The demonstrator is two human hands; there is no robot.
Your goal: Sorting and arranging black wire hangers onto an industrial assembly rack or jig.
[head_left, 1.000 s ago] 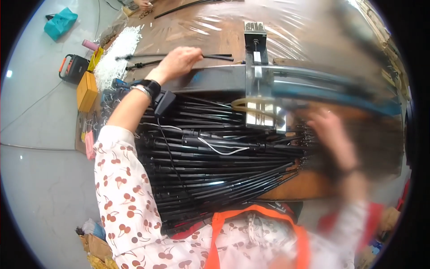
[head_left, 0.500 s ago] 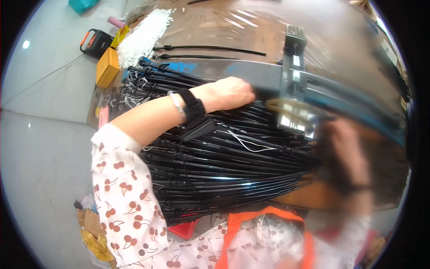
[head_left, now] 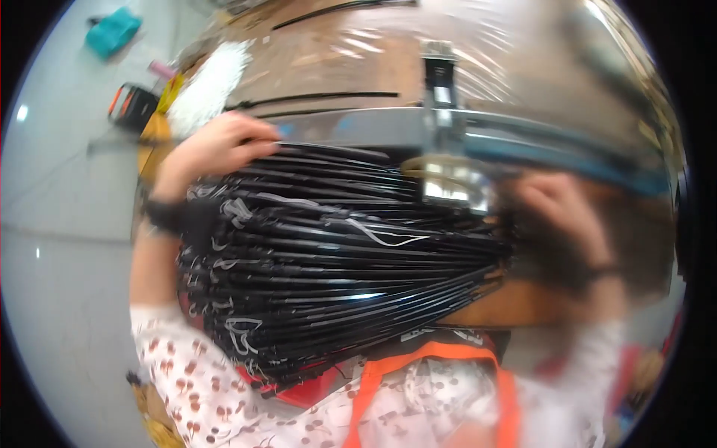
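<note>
Two hands over the work | left hand (head_left: 222, 145): fingers curled in, seemingly closed on one black rod (head_left: 336, 150) jutting either side | right hand (head_left: 562, 203): half-curled, blurred, I cannot tell if it holds anything | rod bundle (head_left: 351, 257) just nearer me than my left | I judge the rod light, stiff, slick; best gripped mid-length

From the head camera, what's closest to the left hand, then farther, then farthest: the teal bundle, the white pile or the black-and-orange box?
From the left hand:
1. White pile, just above it in the picture.
2. Black-and-orange box, left of the pile.
3. Teal bundle, up near the top left.
</note>
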